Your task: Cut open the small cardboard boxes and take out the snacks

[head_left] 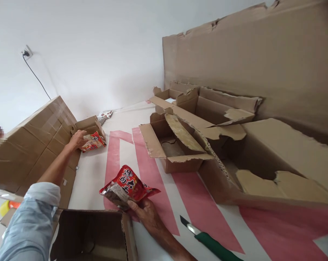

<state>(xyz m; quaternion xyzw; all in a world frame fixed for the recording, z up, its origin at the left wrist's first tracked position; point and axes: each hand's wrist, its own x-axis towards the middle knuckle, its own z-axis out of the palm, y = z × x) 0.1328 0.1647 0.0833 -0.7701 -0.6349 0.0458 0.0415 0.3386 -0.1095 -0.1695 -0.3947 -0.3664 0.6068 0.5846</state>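
- The left hand [77,139] is stretched far out on a light-blue sleeve [35,221], fingers curled round a red-and-white printed snack packet [92,142] lying at the mouth of a small open brown cardboard carton [88,124], beside the taped stack of big brown cardboard boxes [30,145].
- By my judgement the step in hand is gathering packets; drawing that far one in calls for a firm hold and a lift clear of the carton flap.
- The open brown cardboard box at the near edge [93,232] shows only a dark inside; I cannot tell what it holds.
- The right hand [147,215] pinches a red crinkled foil noodle packet with white lettering [127,186] by its lower edge, tilted, just above that box's rim.
- The torn brown cardboard box at centre [175,152] holds only loose card.
- A green-handled utility knife [207,241] lies on the pink-striped white table [120,152].
- The long ripped brown carton on the right [275,159] looks hollow.
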